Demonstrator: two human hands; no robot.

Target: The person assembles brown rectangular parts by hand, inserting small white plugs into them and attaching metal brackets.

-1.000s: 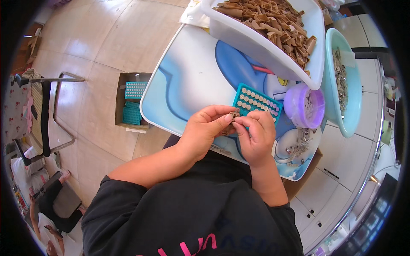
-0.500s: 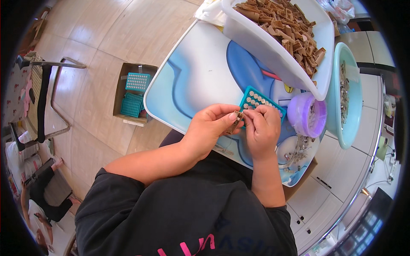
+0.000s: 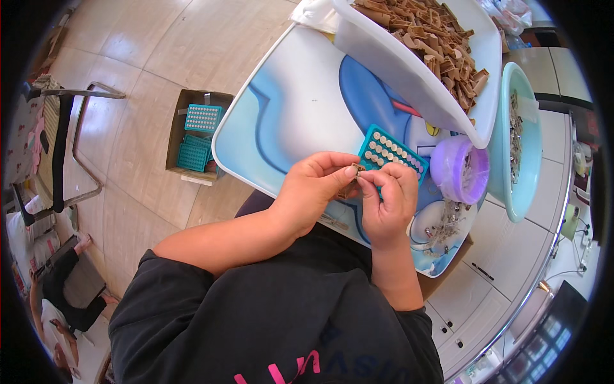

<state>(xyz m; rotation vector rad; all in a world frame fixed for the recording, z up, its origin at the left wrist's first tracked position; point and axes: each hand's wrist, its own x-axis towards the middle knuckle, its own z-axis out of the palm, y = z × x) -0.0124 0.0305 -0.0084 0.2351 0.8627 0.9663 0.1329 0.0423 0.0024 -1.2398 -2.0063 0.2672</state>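
Observation:
My left hand (image 3: 314, 185) is closed on a small brown plastic housing (image 3: 354, 173), gripped between thumb and fingers over the table's near edge. Thumb and forefinger of my right hand (image 3: 390, 201) pinch together right against that housing; whatever they hold is too small to make out. Just beyond my hands lies a teal tray (image 3: 368, 142) with rows of round whitish pieces, its near part hidden by the fingers. To the right of it sits a purple bowl (image 3: 441, 168) with small parts inside. Thin metal pieces (image 3: 448, 227) are heaped near the right edge of the table.
A white bin (image 3: 390, 61) full of brown plastic parts takes up the far right of the patterned table (image 3: 297, 109). Beside it stands a pale green basin (image 3: 524, 173) holding metal parts. On the floor, a cardboard box (image 3: 174, 131) contains teal trays. Another person (image 3: 61, 301) is at lower left.
The brown housing has tilted and shows less between my fingers. My right hand has shifted slightly, its fingertips now lower against the housing. The surroundings are nearly unchanged.

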